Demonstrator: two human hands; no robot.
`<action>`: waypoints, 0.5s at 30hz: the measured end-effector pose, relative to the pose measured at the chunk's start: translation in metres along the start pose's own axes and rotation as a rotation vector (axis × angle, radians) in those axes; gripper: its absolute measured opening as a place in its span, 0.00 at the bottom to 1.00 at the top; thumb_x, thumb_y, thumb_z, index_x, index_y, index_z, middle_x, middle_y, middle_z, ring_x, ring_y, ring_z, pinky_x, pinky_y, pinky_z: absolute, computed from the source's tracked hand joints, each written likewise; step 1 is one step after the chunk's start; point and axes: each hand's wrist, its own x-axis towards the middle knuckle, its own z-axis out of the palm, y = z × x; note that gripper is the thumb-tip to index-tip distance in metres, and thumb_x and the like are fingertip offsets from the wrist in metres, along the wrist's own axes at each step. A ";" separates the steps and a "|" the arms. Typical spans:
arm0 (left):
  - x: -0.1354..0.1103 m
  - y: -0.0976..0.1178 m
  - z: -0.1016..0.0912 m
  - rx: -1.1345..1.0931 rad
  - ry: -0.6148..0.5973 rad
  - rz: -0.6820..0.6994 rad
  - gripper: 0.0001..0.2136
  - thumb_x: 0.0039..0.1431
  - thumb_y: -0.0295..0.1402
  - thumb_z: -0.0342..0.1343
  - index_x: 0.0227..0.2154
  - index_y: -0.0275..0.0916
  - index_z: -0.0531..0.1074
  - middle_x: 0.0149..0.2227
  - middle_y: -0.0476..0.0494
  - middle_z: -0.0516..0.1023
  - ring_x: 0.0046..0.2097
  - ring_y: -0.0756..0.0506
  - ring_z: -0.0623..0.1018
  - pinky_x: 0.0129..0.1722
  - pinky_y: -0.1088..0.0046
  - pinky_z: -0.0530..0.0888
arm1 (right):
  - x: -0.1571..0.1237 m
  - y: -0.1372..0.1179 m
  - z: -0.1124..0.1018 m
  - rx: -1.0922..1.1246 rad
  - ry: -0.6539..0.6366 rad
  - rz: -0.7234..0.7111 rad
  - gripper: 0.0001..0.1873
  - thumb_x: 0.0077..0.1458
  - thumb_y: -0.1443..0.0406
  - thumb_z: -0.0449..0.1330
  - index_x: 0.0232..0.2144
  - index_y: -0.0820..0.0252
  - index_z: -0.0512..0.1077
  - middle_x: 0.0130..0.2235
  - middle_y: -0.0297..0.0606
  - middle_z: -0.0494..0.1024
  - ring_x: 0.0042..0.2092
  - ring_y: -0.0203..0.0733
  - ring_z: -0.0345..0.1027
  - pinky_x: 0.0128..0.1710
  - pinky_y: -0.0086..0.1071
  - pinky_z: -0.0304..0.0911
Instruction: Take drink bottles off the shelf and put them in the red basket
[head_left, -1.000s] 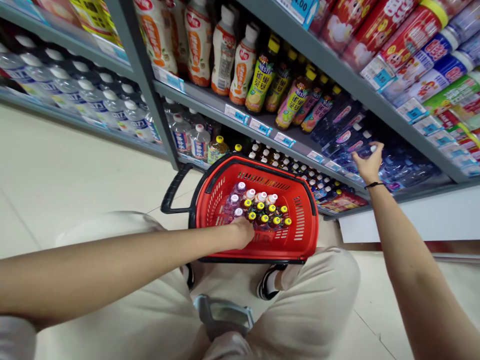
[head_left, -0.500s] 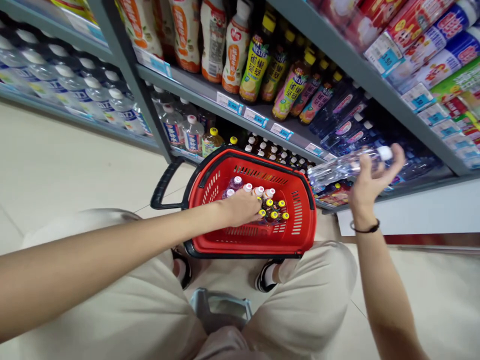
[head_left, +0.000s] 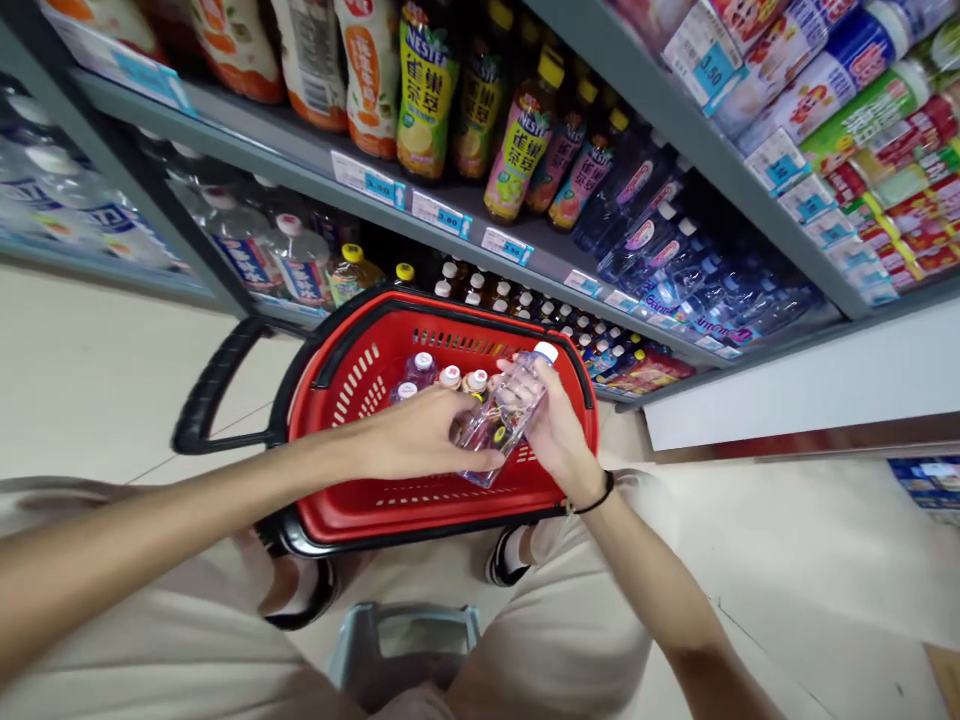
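Observation:
A red shopping basket (head_left: 352,380) with a black rim stands on the floor between my knees, holding several small bottles (head_left: 439,378) with white caps. Over it I hold a clear water bottle (head_left: 510,410) with a white cap, tilted, cap pointing up and away. My right hand (head_left: 559,430) grips the bottle from the right side. My left hand (head_left: 420,440) is curled on its lower end from the left. A black band sits on my right wrist.
Grey shelves (head_left: 300,140) rise in front, stocked with tea bottles (head_left: 525,150), blue water bottles (head_left: 667,260) and large water jugs (head_left: 240,240). The basket's black pull handle (head_left: 214,385) sticks out left. A small grey stool (head_left: 405,640) is under me on the pale tiled floor.
My right hand took a water bottle off the shelf and carried it left and down over the basket. My left hand rose from the bottles in the basket to meet it.

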 end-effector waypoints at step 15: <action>0.007 -0.008 -0.016 0.033 0.239 -0.039 0.25 0.69 0.50 0.43 0.30 0.38 0.78 0.26 0.47 0.80 0.28 0.50 0.76 0.32 0.74 0.69 | -0.016 0.043 -0.014 0.070 -0.145 0.427 0.31 0.48 0.38 0.68 0.40 0.56 0.71 0.34 0.40 0.82 0.43 0.56 0.81 0.39 0.47 0.79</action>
